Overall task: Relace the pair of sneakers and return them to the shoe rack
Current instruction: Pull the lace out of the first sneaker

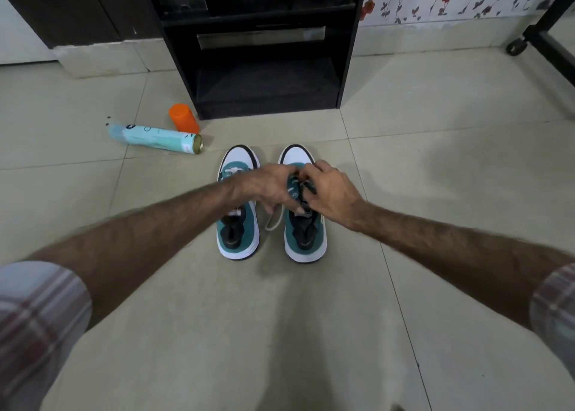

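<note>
Two bare forearms are stretched over a tiled floor (404,161). The left hand (264,186) and right hand (333,189) are curled around a soft, limp lace (273,222) on the right sneaker (306,236); pinching near its tip seems best. Beyond, the shoe rack (264,77) is seen.

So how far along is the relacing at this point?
Done: unclear; left sneaker shows white lacing near its toe. In hand: both hands, left hand and right hand, work the lace on the right sneaker. Left: both sneakers onto the shoe rack.
</note>
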